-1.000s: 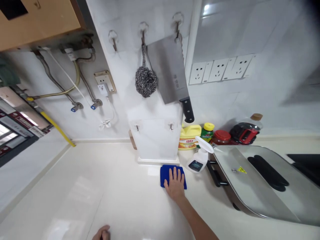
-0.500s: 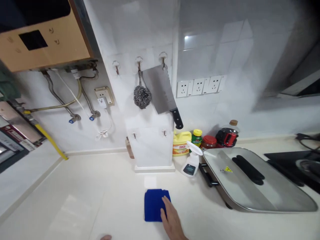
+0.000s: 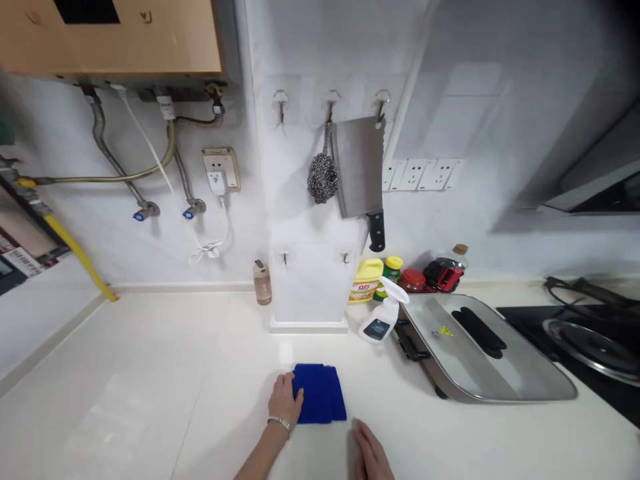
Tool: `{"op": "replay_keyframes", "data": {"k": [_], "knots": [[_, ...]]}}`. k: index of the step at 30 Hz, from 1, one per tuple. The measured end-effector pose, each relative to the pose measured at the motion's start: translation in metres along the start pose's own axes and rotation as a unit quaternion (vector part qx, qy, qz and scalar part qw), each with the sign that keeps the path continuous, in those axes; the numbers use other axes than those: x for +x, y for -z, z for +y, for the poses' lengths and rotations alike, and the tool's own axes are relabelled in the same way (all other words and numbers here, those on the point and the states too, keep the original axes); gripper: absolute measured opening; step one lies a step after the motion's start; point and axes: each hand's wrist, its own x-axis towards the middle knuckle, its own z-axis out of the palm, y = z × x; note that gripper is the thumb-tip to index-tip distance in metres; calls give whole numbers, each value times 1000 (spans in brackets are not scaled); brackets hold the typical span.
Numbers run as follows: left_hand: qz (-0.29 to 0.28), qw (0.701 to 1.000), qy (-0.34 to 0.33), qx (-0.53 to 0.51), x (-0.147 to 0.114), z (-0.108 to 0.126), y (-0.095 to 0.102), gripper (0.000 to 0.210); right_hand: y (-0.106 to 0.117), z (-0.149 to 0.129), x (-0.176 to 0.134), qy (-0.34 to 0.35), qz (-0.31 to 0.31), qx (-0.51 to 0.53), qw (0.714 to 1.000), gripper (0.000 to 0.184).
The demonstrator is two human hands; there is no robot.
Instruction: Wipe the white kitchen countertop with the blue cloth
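A folded blue cloth (image 3: pixel 317 395) lies flat on the white counter (image 3: pixel 235 353), its layers slightly offset toward the right. At its left edge is my left hand (image 3: pixel 285 400), wearing a bracelet; its fingers are bent around that edge and the thumb rests over the cloth. My right hand (image 3: pixel 373 453) is just below and right of the cloth, apart from it, with fingers stretched out and nothing in them. Part of it is cut off by the bottom of the view.
A white spray bottle (image 3: pixel 383 313) stands beside a lidded electric pan (image 3: pixel 485 360) on the right. Behind are a yellow jug (image 3: pixel 367 280) and jars. A cleaver (image 3: pixel 359 167) and steel scourer (image 3: pixel 323 179) hang on the pillar. A small bottle (image 3: pixel 262 283) stands left of it.
My left hand has come in from the bottom edge onto the cloth's left side. My right hand has moved off the cloth, down and right. The view has shifted left.
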Motion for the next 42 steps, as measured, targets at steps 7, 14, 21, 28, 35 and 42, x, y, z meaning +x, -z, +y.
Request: {"op": "replay_keyframes", "data": {"k": [7,14,21,28,35,42], "knots": [[-37,996,-73,33,-9,1,1,39,4,-15,9,-19,23,-34,999,53],[-140,985,-92,33,16,-5,21,36,1,-7,8,13,7,-85,996,54],[-286,946,-111,104,70,-65,108,22,5,-22,7,-32,-2,-63,998,48],[-84,976,-77,186,72,-96,142,39,2,-15,1,-47,-17,-55,997,44],[32,973,-87,212,-4,-106,66,67,-5,-3,-1,-19,-2,-71,997,44],[149,950,-116,248,1,-117,32,73,-3,-19,9,-26,11,-88,996,45]]}}
